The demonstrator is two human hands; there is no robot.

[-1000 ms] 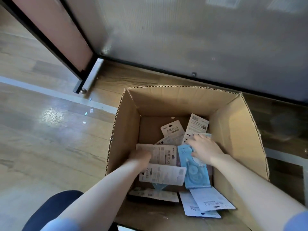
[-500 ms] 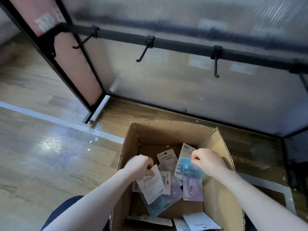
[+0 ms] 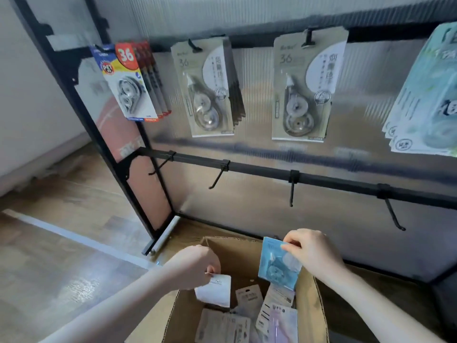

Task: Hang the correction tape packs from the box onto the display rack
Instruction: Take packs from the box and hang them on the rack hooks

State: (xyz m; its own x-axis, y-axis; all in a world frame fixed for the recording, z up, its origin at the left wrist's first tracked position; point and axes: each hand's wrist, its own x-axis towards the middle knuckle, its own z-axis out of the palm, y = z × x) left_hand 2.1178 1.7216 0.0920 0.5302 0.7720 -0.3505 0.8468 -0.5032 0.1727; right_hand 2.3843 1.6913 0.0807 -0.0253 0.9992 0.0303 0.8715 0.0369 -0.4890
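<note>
An open cardboard box (image 3: 310, 308) stands on the floor below the black display rack (image 3: 259, 169), with several correction tape packs (image 3: 249, 297) lying inside. My left hand (image 3: 195, 266) pinches a white pack (image 3: 217, 289) by its top, just above the box's left side. My right hand (image 3: 312, 252) pinches a blue pack (image 3: 275, 266) at its upper corner, lifted over the box's far right part. Both packs hang below the rack's lower rail, whose hooks (image 3: 291, 189) are bare.
The upper rail carries hung packs: a red and blue stack (image 3: 131, 82) at left, two beige stacks (image 3: 210, 87) (image 3: 304, 87) in the middle, a pale green stack (image 3: 425, 95) at right. Wooden floor (image 3: 61, 243) stretches left of the box. A white wall (image 3: 29, 70) is at far left.
Both hands have risen out of the box, each lifting a pack. My view has tilted up, bringing the rack's two rails and the hung packs into sight.
</note>
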